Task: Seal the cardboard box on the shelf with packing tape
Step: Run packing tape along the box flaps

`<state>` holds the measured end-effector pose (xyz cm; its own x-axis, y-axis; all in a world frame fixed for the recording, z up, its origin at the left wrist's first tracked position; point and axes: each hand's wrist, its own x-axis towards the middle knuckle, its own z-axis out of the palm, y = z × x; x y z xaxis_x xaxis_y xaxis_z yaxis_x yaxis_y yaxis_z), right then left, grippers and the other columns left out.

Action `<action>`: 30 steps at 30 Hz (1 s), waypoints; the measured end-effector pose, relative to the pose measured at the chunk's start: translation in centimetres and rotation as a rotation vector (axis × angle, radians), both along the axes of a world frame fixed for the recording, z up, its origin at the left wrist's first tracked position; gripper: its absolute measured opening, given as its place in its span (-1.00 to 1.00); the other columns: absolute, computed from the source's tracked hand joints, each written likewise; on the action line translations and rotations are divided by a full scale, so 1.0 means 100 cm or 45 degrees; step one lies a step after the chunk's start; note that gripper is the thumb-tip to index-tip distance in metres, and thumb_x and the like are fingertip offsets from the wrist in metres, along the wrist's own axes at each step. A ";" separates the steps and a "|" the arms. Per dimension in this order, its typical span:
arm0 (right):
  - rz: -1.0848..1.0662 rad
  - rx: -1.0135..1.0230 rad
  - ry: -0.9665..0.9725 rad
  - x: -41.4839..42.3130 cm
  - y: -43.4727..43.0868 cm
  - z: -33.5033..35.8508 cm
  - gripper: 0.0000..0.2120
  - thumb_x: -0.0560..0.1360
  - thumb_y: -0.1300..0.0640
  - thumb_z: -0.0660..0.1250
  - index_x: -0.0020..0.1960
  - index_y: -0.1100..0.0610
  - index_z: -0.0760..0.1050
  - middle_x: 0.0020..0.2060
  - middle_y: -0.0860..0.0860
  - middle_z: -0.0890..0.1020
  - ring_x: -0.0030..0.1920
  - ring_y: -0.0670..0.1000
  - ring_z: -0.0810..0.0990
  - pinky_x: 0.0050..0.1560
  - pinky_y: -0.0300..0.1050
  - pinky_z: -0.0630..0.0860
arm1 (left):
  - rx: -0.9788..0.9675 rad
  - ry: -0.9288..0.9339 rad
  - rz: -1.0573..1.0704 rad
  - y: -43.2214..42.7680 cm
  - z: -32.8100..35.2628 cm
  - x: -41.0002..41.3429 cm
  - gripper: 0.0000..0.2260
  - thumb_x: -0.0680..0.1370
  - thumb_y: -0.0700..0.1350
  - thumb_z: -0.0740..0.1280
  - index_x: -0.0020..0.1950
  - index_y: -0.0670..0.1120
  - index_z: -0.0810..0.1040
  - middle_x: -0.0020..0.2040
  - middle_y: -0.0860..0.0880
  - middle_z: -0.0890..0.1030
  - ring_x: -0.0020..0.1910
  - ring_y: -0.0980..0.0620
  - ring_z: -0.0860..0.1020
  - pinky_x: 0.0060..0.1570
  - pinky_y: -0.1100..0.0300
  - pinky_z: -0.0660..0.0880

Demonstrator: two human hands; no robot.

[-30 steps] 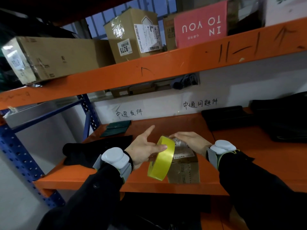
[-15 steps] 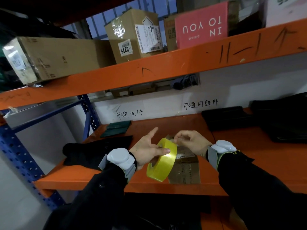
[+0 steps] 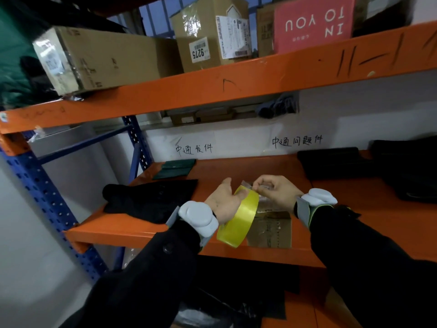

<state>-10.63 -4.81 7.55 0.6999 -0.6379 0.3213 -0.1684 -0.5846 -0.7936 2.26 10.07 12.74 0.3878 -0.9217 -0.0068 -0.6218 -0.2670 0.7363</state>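
Lower orange shelf: small cardboard box sits at the front edge, flaps down, just below the right hand. Left hand holds the yellow tape roll upright over the box's left side; thumb lies across the roll's top rim, one finger points up, the rest are hidden behind the roll. Right hand has its fingers curled, fingertips pinching the clear tape end at the top of the roll. Black cloth lies toward the shelf's left edge. Pink box stands on the shelf above.
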 end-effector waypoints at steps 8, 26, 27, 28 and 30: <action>-0.013 0.049 0.052 0.001 0.004 0.001 -0.89 0.53 0.00 0.40 -0.14 0.01 0.61 -0.08 -0.06 0.68 0.07 0.00 0.62 0.22 0.07 0.47 | -0.024 -0.191 0.207 0.000 0.005 0.000 -0.57 0.61 0.21 0.23 0.17 -0.16 0.48 -0.05 -0.20 0.60 -0.05 -0.23 0.58 -0.06 0.05 0.48; -0.076 0.142 0.113 0.000 0.003 0.005 -0.88 0.54 0.02 0.38 -0.11 0.06 0.60 -0.09 0.07 0.68 -0.02 0.06 0.60 0.10 -0.05 0.48 | 0.242 0.244 -0.131 0.027 0.019 0.000 -0.32 0.43 0.17 0.41 0.42 -0.11 0.28 -0.10 -0.07 0.73 0.03 -0.03 0.67 0.17 -0.02 0.53; -0.069 0.151 0.119 0.000 0.004 0.006 -0.89 0.54 0.03 0.38 -0.12 0.04 0.60 -0.13 0.03 0.67 -0.05 0.04 0.59 0.09 -0.06 0.47 | 0.199 0.260 -0.127 0.032 0.018 0.001 -0.43 0.54 0.09 0.38 0.42 -0.13 0.25 -0.22 -0.04 0.73 -0.11 0.02 0.69 0.06 0.04 0.58; -0.057 0.152 0.129 0.001 0.006 0.007 -0.90 0.54 0.04 0.38 -0.13 0.03 0.59 -0.17 -0.01 0.65 -0.08 0.01 0.57 0.07 -0.08 0.46 | 0.164 0.272 -0.130 0.036 0.015 0.001 -0.50 0.60 0.04 0.34 0.41 -0.13 0.23 -0.27 -0.06 0.72 -0.20 -0.01 0.70 0.02 0.03 0.61; -0.069 0.142 0.131 0.003 0.006 0.007 -0.90 0.54 0.04 0.39 -0.14 0.01 0.59 -0.19 -0.04 0.64 -0.11 -0.02 0.56 0.01 -0.10 0.45 | 0.097 0.274 -0.154 0.041 0.015 -0.003 -0.55 0.60 0.07 0.33 0.36 -0.08 0.25 -0.23 -0.15 0.72 -0.19 -0.12 0.70 0.08 -0.11 0.60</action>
<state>-10.37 -4.20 8.23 0.6887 -0.7036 0.1748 -0.2811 -0.4814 -0.8302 1.91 14.15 14.22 0.2569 -0.9550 -0.1485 -0.4837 -0.2601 0.8357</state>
